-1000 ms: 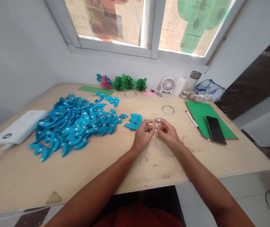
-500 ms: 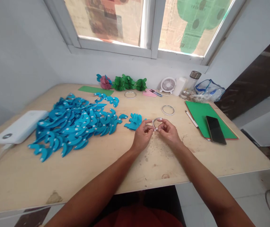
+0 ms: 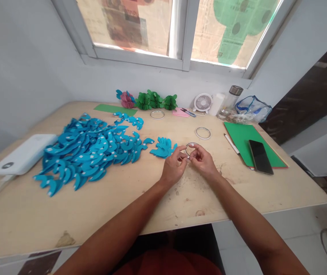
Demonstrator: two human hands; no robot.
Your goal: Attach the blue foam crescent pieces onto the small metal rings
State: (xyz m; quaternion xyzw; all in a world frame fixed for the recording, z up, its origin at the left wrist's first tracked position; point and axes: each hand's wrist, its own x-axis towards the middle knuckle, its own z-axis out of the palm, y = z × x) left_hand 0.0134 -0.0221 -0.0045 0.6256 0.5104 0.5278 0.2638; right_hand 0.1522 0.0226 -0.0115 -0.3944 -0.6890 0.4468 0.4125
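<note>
Over the middle of the table, my right hand pinches a thin roll of white tape, its ring standing up between finger and thumb. Curled in from the other side, my left hand has its index finger and thumb at the roll's near left edge. A small white bit of tape shows between the thumb tips; its exact shape is too small to tell. Just beyond my left hand lies a fanned bunch of blue paper pieces, partly covered by the fingers.
A large heap of blue curved paper pieces with white squares spreads at left, beside a white power bank. Two more tape rings lie beyond my hands. Green paper, a phone and a pen are at right.
My left index finger has drawn back slightly left from the tape roll, widening its gap from the thumb. The right hand stays nearly in place; the table things have not moved.
</note>
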